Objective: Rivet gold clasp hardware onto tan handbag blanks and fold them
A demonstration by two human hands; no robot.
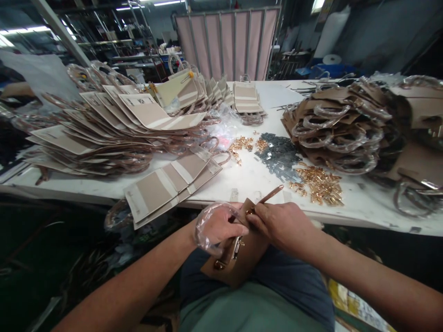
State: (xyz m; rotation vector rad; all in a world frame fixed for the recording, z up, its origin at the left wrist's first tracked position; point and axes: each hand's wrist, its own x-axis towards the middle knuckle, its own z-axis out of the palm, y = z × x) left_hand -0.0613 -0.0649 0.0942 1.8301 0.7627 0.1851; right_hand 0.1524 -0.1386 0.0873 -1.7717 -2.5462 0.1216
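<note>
A brown leather bag flap (242, 260) with a gold clasp lies on my lap at the table's front edge. My left hand (221, 225) is closed around its plastic-wrapped handle and holds the piece steady. My right hand (277, 222) pinches a copper-coloured pen-like tool (270, 194) whose tip rests at the top of the flap. The two hands nearly touch over the piece.
The white table (249, 177) bears gold metal fittings (320, 184), a patch of dark small parts (278, 154), beige bag panels (173, 184) hanging over the front edge, a large stack of beige panels (114, 124) at left and brown wrapped-handle pieces (346, 124) at right.
</note>
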